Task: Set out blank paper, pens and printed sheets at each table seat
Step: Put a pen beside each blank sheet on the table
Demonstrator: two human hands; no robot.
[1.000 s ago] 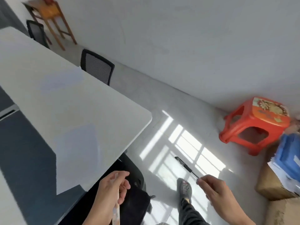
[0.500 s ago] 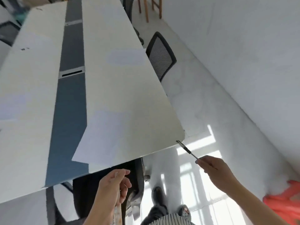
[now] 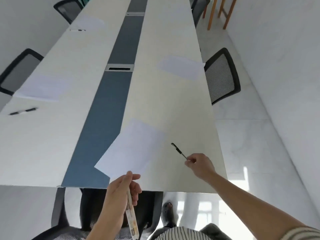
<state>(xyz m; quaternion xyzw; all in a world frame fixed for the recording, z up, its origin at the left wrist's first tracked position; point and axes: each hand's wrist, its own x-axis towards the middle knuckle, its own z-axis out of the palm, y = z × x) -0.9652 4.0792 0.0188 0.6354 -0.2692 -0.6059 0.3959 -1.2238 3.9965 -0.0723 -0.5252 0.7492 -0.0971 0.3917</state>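
While the right hand [image 3: 199,164] pinches the pen [image 3: 179,151] by its near end, the pen points away from the hand toward the upper left. Its dark cap end is farthest out, low over the table [image 3: 173,104] in the lower middle of the frame. Whether it already touches the surface, I cannot tell.

Just to its left lies the nearest sheet of paper [image 3: 133,149], turned at an angle, with one corner reaching over the blue middle strip [image 3: 103,110]. The place for the pen, I judge, is the bare white surface to the right of this sheet. The right hand is the nearer one for it.

The left hand [image 3: 123,189], at the bottom centre and apart from the right, has its fingers curled around a long pale pack [image 3: 132,220] that hangs downward. Near the lower end of the pack there is brownish print, too blurred to read. No writing can be seen on the sheets.

Further up on the right, a second sheet [image 3: 180,69] lies before a black chair [image 3: 223,75], and no pen is seen beside it. At the left, a third sheet [image 3: 41,88] has a second pen [image 3: 23,111] near it.
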